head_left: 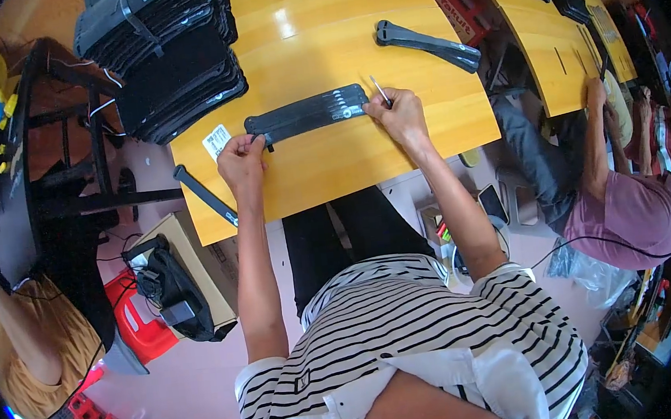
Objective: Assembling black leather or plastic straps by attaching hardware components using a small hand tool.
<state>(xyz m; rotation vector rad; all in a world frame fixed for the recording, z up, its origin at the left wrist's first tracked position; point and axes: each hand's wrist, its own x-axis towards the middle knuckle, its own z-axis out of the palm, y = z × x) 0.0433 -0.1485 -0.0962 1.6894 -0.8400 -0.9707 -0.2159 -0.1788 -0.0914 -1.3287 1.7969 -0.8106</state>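
Note:
A flat black fabric band (306, 114) with pale printing lies across the yellow table in front of me. My left hand (242, 160) pinches its left end at the lower corner. At the other end, my right hand (402, 117) grips a slim metal tool (378, 87) whose pointed tip sticks up past the fingers; its exact kind is hard to make out. The right fingertips touch the band's right edge. Beside my left hand is a white printed label (216, 140). A narrow black strip (205, 194) rests near the table's left edge.
Tall stacks of black fabric pieces (178, 87) stand at the far left of the yellow table (316, 175). A bundle of black strips (429, 45) lies far right. Co-workers sit to either side, one in a purple shirt (631, 217). A cardboard box (207, 262) stands on the floor.

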